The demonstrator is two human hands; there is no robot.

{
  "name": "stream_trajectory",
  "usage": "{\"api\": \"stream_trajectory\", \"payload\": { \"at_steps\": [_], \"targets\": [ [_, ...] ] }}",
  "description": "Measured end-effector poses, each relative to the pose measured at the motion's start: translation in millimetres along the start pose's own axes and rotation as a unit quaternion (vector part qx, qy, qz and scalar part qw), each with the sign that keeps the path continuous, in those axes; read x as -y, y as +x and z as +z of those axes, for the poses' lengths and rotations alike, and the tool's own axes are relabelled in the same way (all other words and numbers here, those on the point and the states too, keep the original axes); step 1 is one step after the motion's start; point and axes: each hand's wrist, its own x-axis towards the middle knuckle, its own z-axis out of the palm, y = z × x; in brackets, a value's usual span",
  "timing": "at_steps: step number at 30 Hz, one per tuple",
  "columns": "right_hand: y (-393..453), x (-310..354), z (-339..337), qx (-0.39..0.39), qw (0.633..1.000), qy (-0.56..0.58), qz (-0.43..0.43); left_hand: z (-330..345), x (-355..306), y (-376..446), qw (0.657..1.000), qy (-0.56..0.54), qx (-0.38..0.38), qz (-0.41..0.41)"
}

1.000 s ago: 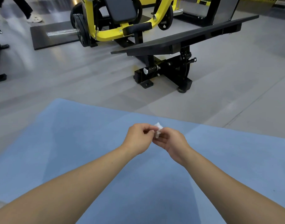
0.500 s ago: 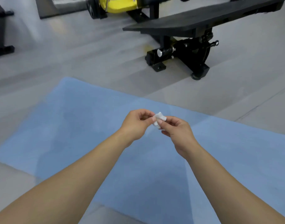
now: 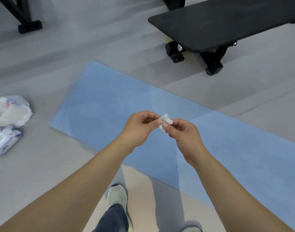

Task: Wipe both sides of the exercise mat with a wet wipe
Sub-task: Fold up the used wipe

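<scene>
1. We see two hands near the middle of the frame. The left hand (image 3: 137, 129) and the right hand (image 3: 185, 134) are close together, with fingers curled.
2. We count one wet wipe (image 3: 165, 122). It is small, white and bunched up. It sits right between the two hands, and both hands pinch it with their fingertips.
3. We count one exercise mat (image 3: 101, 108). It is blue and lies flat on the grey floor (image 3: 43, 64). It runs from the middle of the frame down to the lower right. The wipe is up in the air above the mat and does not touch it.
4. We count one black bench (image 3: 227, 22) in the upper right of the frame, past the far edge of the mat.
5. At the left edge we count one white plastic bag (image 3: 11, 110) and, just below it, one pack of wipes (image 3: 5, 141). Both lie on the floor, well apart from the hands.
6. At the bottom middle we see one pale shoe (image 3: 117, 195) and a dark trouser leg (image 3: 113, 218).
</scene>
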Motion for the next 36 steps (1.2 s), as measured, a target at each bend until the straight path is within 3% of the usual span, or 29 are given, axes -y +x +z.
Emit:
{"api": "stream_trajectory", "payload": {
  "at_steps": [5,14,21,25,30,32,36],
  "targets": [
    [-59,68,22,-0.035,0.999,-0.017,0.011,-18,-64,-61,1.0,-0.01,0.003,-0.019],
    [-138,168,56,-0.007,0.999,-0.032,0.036,-71,-161,-132,0.998,-0.019,0.049,-0.026],
    [-172,228,79,-0.007,0.999,-0.043,0.024,-99,-213,-170,0.999,0.012,0.045,-0.022],
    [-186,246,86,-0.009,0.994,-0.104,-0.03,-104,-226,-195,0.999,0.027,0.027,-0.027],
    [-216,255,91,0.046,0.975,-0.182,-0.115,-113,-233,-241,0.999,0.026,-0.003,-0.04],
    [-227,259,92,0.064,0.952,-0.233,-0.186,-117,-238,-260,0.999,0.0,-0.009,-0.053],
    [-235,266,96,0.076,0.872,-0.362,-0.321,-130,-252,-292,0.993,-0.083,-0.015,-0.081]
  ]
}}
